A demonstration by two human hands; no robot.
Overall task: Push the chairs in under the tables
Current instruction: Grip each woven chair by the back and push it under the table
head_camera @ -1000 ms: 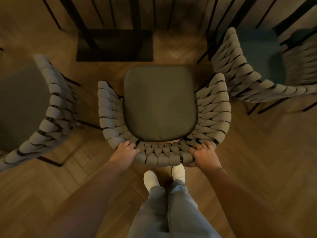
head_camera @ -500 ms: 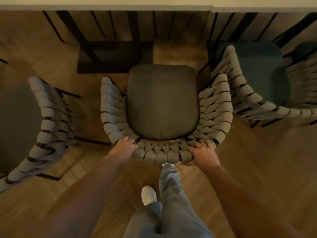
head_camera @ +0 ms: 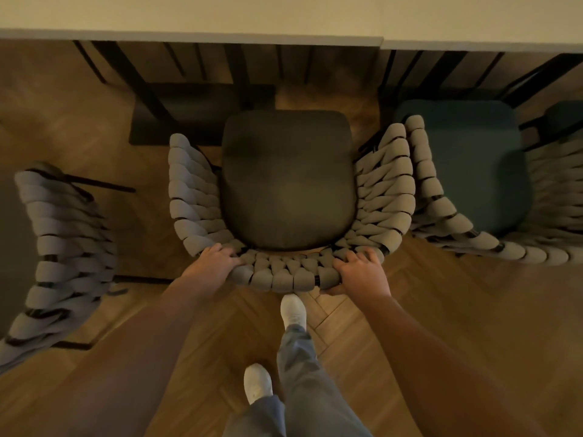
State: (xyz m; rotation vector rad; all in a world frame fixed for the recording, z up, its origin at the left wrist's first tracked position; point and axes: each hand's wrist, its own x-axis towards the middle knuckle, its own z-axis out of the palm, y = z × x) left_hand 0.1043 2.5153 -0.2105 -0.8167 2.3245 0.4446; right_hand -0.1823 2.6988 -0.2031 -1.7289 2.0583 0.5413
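Chair mid-push, not yet under table

Progress: middle chair (head_camera: 287, 181) sits centre, its seat wholly near-side of the table edge (head_camera: 189, 37), w/ a strip of floor between cushion front and edge. So not tucked yet, by my read. Chair on right (head_camera: 463, 171) is touching the middle one's right armrest, seat also short of the tabletop. Chair on left (head_camera: 60, 247) is angled, well apart from the table; looks like it needs doing too.

Hands: left hand (head_camera: 211, 263) grips the woven backrest at its left-near corner, fingers curled over the top rim. Right hand (head_camera: 362, 274) clamps the right-near corner, fingers over the top, thumb underneath. Both forearms reach fwd, roughly symmetrical. One foot (head_camera: 293, 310) is planted just near the backrest, the other further back.
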